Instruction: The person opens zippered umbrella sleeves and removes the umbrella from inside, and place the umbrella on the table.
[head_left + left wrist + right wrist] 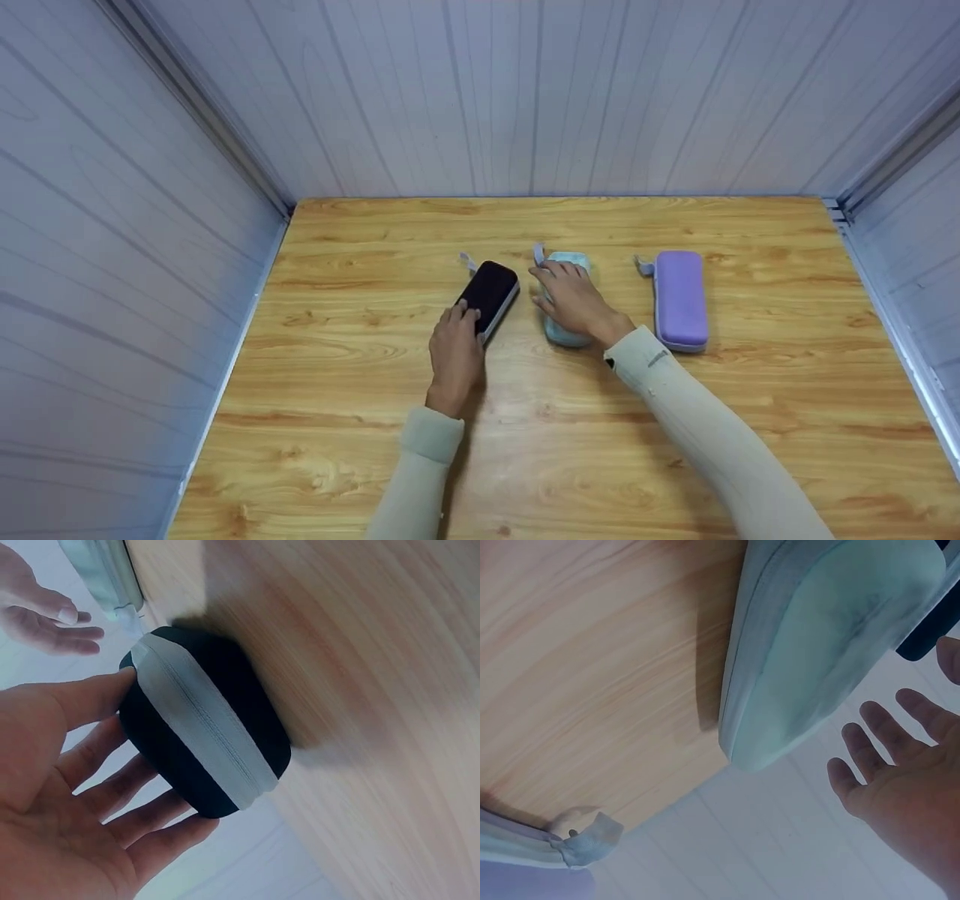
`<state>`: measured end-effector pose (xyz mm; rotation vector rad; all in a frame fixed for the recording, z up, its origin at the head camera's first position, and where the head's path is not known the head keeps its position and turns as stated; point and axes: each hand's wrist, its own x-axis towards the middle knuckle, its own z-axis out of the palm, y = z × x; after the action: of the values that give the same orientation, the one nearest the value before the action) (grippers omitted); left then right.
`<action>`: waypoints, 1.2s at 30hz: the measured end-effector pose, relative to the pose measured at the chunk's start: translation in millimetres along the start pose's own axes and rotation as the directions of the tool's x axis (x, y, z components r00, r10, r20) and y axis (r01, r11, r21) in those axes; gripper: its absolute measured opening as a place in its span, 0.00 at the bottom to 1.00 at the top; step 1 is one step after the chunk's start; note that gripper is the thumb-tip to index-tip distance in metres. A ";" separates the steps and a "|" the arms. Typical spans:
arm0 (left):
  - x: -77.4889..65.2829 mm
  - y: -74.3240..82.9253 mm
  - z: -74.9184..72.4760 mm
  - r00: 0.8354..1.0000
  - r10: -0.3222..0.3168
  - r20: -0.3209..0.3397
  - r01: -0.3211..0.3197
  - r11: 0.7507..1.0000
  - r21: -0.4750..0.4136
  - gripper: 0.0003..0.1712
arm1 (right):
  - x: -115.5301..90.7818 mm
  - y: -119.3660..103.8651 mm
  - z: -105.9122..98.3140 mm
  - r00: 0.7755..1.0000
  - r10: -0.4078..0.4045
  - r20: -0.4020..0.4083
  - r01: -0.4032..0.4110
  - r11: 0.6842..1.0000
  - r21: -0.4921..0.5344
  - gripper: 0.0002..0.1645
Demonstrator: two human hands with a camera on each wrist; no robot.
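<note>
Your left hand lies with straight fingers against the near end of the black case; no grip is closed. Your right hand rests flat and spread over the mint case. Both cases lie mid-desk, long axes running away from you, each directly ahead of its hand. The shells are smooth, rounded oblongs with grey zipper bands. A purple case lies further right, untouched.

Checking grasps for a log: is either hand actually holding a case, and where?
Neither grips one. The left hand touches the black case's near end with straight fingers; the right hand is open over the mint case, contact unclear.
</note>
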<state>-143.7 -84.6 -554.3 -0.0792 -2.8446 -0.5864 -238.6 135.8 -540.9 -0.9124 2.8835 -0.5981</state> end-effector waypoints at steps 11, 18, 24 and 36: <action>0.2 0.2 0.9 0.998 0.058 0.007 -0.058 0.995 0.084 0.22 | 3.1 0.3 1.4 1.000 -0.021 -0.006 0.021 1.000 -0.004 0.30; 0.5 -1.0 -3.4 0.997 0.035 0.064 -0.039 0.998 0.050 0.26 | 5.3 -0.1 1.3 1.000 -0.026 0.000 0.026 0.999 -0.027 0.29; 1.8 -2.9 -0.9 0.997 0.020 0.071 -0.020 1.000 -0.010 0.22 | 8.0 -1.4 1.6 1.000 -0.013 0.019 0.013 1.000 -0.021 0.28; 4.2 -2.7 -3.0 0.997 0.044 0.066 -0.041 0.998 -0.043 0.19 | 10.5 -1.1 0.4 0.999 -0.045 0.026 0.046 0.999 -0.025 0.27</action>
<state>-147.5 -88.3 -551.7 -0.1696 -2.8875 -0.6462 -246.6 128.9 -540.2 -0.9844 2.8614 -0.5502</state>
